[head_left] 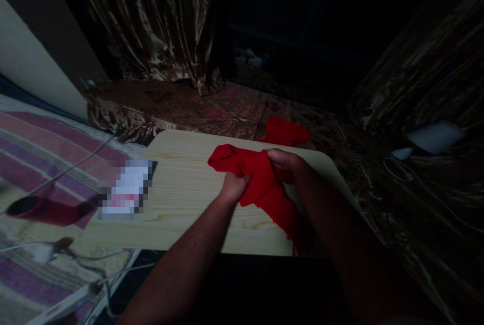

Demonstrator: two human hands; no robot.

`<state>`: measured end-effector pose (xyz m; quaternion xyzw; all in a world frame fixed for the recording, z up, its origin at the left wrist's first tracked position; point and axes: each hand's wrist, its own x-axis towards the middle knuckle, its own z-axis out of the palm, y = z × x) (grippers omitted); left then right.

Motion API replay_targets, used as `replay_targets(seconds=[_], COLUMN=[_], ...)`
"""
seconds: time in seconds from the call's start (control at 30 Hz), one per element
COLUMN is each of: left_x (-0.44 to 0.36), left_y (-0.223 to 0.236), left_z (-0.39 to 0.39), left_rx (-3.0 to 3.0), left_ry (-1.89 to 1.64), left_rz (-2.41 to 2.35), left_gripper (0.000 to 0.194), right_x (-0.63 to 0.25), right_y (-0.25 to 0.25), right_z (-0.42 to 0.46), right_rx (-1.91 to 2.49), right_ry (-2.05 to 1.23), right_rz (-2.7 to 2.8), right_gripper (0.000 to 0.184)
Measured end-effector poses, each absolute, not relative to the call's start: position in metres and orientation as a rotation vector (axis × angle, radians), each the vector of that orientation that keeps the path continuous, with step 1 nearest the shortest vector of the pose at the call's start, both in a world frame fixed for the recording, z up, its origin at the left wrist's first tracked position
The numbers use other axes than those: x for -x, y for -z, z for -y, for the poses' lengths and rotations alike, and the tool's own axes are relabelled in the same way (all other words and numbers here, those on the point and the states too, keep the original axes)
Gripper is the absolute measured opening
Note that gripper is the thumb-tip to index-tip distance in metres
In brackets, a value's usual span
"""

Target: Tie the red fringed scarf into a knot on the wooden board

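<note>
A bright red piece of cloth point(260, 173) lies bunched over the pale wooden table point(181, 188), its lower end trailing to the near edge, where a few thread-like strands hang. My left hand point(235, 187) is closed on its left part, with the thumb on top. On its upper right side, my right hand point(282, 159) pinches the cloth near a fold. A narrower folded part of the cloth sticks out to the left past my left hand. Just beyond the table's far edge rests a second red cloth item point(286, 130). The fingers beneath the cloth are hidden.
A blurred-out flat object point(126, 188) lies at the table's left. Farther left, a dark red cylinder point(43, 210) and a power strip point(64, 305) with cables rest on striped bedding point(56, 138). Shiny curtains point(159, 22) hang behind. A white object point(436, 137) stands at right.
</note>
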<state>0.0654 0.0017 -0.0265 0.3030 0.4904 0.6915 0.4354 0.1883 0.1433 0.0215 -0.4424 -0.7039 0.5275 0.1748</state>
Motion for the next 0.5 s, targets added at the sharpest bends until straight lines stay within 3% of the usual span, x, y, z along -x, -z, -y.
replay_targets(seconds=[0.2,0.37,0.5], left_x=[-0.067,-0.064,-0.062], left_y=[0.023,0.015,0.016], left_z=[0.002,0.005,0.005], left_rx=[-0.899,-0.94,-0.901], left_ry=[-1.589,-1.488,-1.589], left_rz=[-1.662,-1.775,-1.738], left_gripper=[0.018,0.031,0.019], right_x=[-0.181,-0.182,-0.181], right_y=[-0.02,-0.013,-0.014], right_z=[-0.161,-0.158,-0.155], right_rx=[1.135,0.947,0.953], right_ry=[-1.138,-1.271,-1.348], right_rz=[2.336,2.43,2.387], right_gripper=[0.009,0.016,0.021])
